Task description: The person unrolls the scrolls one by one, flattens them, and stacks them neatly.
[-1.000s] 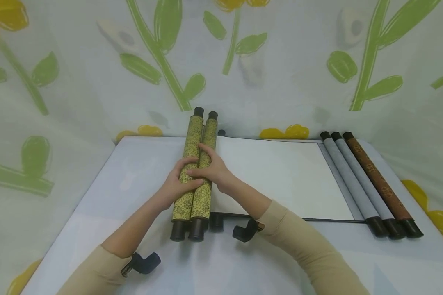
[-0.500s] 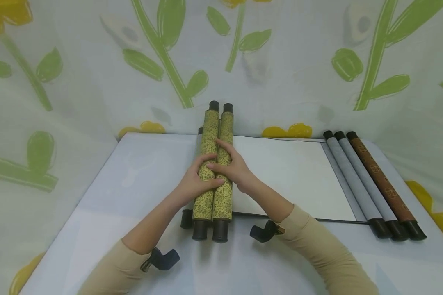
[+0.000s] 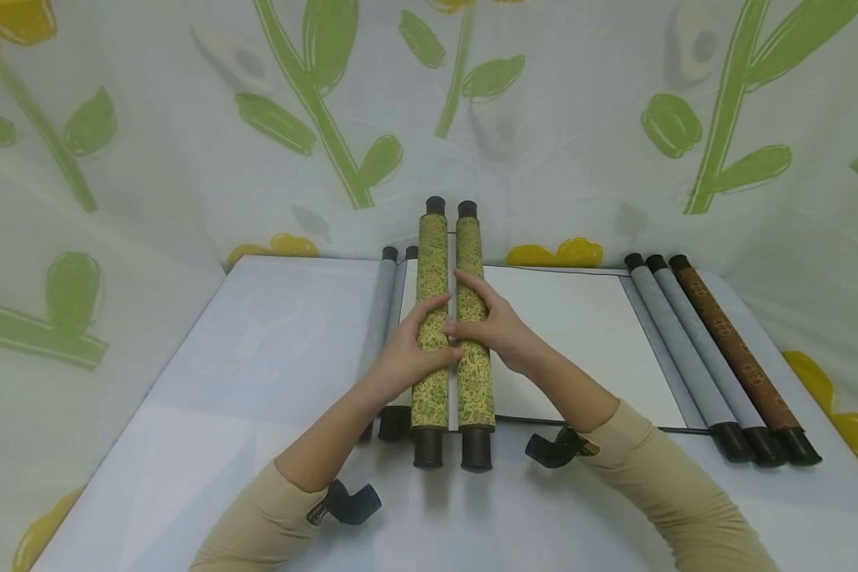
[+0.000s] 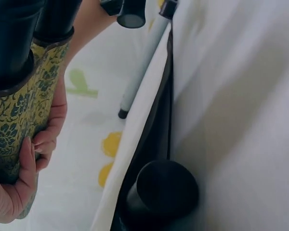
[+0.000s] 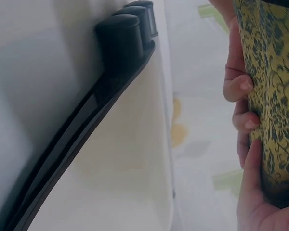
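Observation:
A yellow scroll with a dark floral pattern and black end knobs is held over the table as two parallel rolls. My left hand grips the left roll from its left side, thumb across toward the other roll. Around the right roll curl the fingers of my right hand. A narrow pale strip shows between the rolls. In the right wrist view, fingers and a thumb wrap the patterned yellow scroll. Below lies an unrolled scroll with a white sheet, partly hidden by the rolls and hands.
At the white sheet's left side lies a grey roll with black knobs. Along its right side rest a grey roll, another grey roll and a brown patterned scroll. A flower-printed curtain stands behind the white table.
Both hands have carried the yellow scroll to the right over the white sheet. Its two rolls, close together before, now stand slightly apart, and the grey roll at left has come into view.

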Demonstrator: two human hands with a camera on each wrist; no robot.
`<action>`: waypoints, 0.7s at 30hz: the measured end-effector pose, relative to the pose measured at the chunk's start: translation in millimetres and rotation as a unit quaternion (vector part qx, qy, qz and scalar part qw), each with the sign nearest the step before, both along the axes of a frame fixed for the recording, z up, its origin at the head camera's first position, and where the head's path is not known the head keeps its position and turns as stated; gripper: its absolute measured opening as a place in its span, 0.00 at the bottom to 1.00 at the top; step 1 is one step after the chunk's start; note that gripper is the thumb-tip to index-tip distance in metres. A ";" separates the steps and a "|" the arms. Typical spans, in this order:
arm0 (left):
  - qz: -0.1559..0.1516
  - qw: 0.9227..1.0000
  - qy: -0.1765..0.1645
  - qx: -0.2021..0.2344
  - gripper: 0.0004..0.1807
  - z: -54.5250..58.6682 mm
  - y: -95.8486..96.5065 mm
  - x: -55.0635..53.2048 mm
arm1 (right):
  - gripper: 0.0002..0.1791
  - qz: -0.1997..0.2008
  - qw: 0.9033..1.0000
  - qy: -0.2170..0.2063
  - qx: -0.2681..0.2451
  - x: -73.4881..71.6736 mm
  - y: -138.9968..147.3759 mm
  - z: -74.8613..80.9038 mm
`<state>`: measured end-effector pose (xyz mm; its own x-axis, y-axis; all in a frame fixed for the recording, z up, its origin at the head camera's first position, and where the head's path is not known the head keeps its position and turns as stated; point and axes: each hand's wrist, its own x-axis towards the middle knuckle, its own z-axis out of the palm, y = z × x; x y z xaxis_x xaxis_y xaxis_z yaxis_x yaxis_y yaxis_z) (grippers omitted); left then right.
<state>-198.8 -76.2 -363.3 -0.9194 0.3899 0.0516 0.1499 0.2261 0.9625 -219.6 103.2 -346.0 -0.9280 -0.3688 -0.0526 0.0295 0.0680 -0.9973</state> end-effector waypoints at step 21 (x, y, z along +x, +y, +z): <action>0.040 0.998 0.029 -0.043 0.36 0.6 20.6 2.2 | 0.49 -0.115 0.988 0.001 0.100 13.6 17.1 -0.1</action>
<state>-196.6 -55.6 -362.7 -0.9441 0.3210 0.0757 0.1837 0.3213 0.9290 -205.9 120.3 -346.1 -0.9862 -0.1303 -0.1020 0.0659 0.2557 -0.9645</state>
